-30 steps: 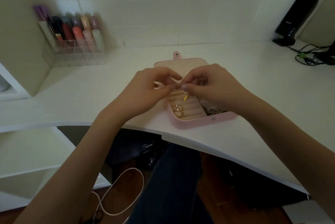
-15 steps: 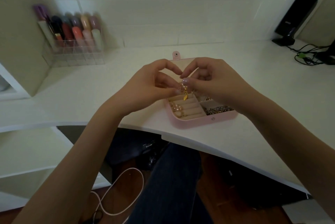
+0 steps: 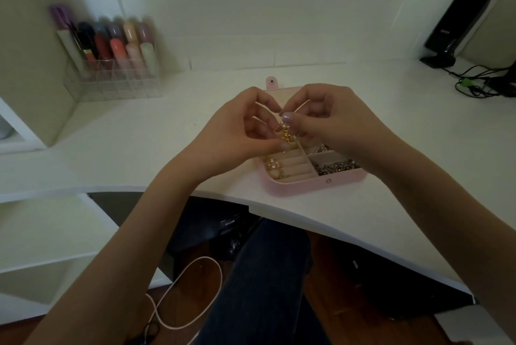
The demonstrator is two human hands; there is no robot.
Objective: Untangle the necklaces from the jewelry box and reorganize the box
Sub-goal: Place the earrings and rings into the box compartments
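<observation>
At frame centre, I pinch a small gold-and-pearl tangled necklace point(image 3: 285, 134) between my left hand point(image 3: 240, 132) and right hand point(image 3: 332, 124), above the open pink jewelry box point(image 3: 312, 185). Pulling hard could tighten the knot or snap it.

Your two forearms reach in from the near corners and converge toward the middle of the view, bare to the elbow. Your left hand point(image 3: 240, 132) sits left of centre, wrist bent, fingers curled inward with the index arching over the top and the thumb pointing right along the bottom. Your right hand point(image 3: 332, 121) mirrors it just to the right, knuckles up, fingers curled in, its thumb tip with a pale nail pressed toward the left hand. The fingertips of both hands meet in a pinch on a small gold and pearl piece point(image 3: 285, 134), held up between them.
</observation>
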